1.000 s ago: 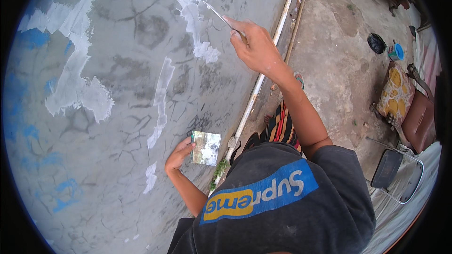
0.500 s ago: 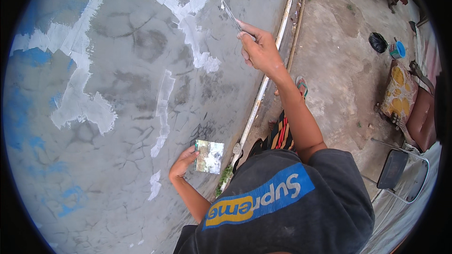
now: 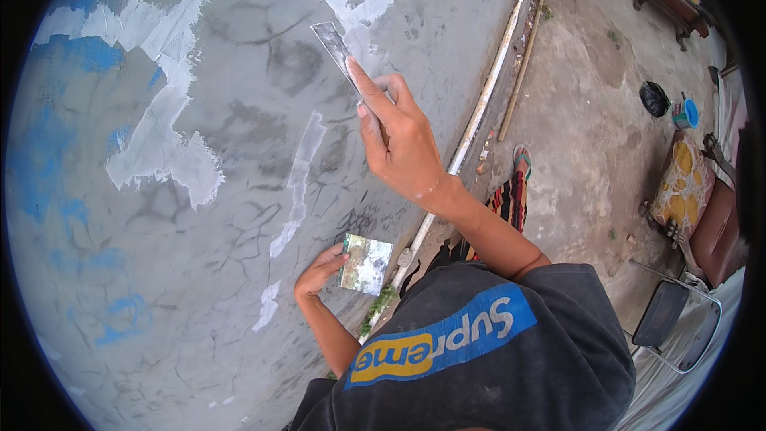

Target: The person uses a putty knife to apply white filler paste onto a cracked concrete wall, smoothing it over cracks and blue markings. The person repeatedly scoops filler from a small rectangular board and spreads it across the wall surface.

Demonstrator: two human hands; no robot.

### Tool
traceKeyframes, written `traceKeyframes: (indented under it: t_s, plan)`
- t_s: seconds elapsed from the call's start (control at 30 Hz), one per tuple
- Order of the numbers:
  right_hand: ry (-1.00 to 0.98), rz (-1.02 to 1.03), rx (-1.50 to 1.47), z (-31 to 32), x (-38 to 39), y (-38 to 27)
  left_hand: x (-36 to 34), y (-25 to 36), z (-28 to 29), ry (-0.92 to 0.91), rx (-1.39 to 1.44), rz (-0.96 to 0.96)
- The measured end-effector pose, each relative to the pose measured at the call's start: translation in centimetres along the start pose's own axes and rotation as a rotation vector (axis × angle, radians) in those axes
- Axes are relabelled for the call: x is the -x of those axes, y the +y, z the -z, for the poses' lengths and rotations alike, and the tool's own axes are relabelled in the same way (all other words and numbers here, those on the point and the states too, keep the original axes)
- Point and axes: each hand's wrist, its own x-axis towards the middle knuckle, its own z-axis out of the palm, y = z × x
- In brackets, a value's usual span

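Patching cracked grey wall (image 3: 239, 215) outdoors

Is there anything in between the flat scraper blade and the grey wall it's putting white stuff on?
Nothing visible. The right hand holds the scraper blade with its tip right up at the grey wall, beside a white patch. The left hand holds a small square board lower down, well away from the blade.
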Motion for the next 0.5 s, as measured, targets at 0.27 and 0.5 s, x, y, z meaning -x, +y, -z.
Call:
traceKeyframes:
  t_s: [0.27,0.5]
  plan:
    - [-0.020,0.106,0.044,-4.8,1.4,2.2,-0.4,-0.8,0.3,0.016,-0.012,-0.008]
    - [-0.238,-0.003,0.142,-1.2,3.7,0.8,-0.4,-0.4,0.2,0.010,-0.046,-0.016]
